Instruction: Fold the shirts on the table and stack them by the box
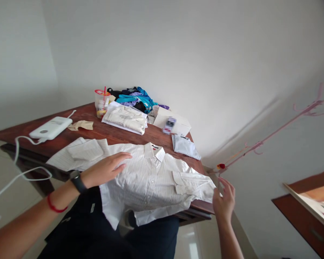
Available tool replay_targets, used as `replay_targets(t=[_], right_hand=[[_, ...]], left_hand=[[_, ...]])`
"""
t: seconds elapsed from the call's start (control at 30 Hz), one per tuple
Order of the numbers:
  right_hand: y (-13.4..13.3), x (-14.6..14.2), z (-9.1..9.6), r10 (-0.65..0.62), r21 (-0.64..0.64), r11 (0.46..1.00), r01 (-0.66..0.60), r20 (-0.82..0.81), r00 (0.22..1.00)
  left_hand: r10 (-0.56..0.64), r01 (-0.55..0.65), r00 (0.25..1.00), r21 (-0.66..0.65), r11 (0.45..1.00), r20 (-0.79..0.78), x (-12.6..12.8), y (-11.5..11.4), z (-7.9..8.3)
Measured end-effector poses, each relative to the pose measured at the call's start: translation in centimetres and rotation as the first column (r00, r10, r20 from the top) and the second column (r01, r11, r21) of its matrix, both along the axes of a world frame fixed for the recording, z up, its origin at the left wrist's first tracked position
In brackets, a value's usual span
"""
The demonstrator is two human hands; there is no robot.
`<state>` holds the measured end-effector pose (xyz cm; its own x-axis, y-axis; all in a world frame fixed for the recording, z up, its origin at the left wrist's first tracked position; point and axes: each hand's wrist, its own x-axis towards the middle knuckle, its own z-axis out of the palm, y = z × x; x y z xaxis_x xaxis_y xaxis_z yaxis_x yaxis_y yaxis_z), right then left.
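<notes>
A white striped long-sleeved shirt (148,176) lies buttoned and face up on the wooden table, collar toward the wall. Its lower hem hangs over the front edge onto my lap. One sleeve stretches out to the left, while the other is bent near the right edge. My left hand (110,167), with a dark watch band at the wrist, rests on or just over the shirt's chest, fingers extended. Just beyond the right sleeve's outer end is my right hand (224,199), its fingers curved and apart. No object shows in either hand.
On the wooden table (97,131) are a white power bank (52,128) with a cable, a plastic cup (101,104), folded white clothing (125,118), a pile of coloured clothes (139,98), a white box (175,122) and a folded pale-blue garment (185,145). A pink rack (275,135) leans at right.
</notes>
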<state>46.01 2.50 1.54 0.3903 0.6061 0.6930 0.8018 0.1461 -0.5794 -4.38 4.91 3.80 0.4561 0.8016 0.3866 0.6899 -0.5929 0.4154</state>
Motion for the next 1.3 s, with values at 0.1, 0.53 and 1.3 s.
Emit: replay_targets(t=[0.1, 0.53, 1.3], right_hand=[[1.0, -4.1, 1.7, 0.416, -0.266, 0.881, -0.391, 0.041, 0.909], [4.6, -2.9, 1.3, 0.523, -0.613, 0.679, -0.404, 0.017, 0.852], [14.9, -11.7, 3.2, 0.587, -0.741, 0.560, -0.371, 0.039, 0.808]], left_hand=[[-0.007, 0.000, 0.995, -0.074, 0.997, -0.099, 1.7, 2.8, -2.3], [0.200, -0.210, 0.948, -0.012, 0.978, -0.247, 2.8, 4.1, -6.0], [0.117, -0.127, 0.991, -0.208, 0.970, -0.058, 9.9, 17.1, 0.7]])
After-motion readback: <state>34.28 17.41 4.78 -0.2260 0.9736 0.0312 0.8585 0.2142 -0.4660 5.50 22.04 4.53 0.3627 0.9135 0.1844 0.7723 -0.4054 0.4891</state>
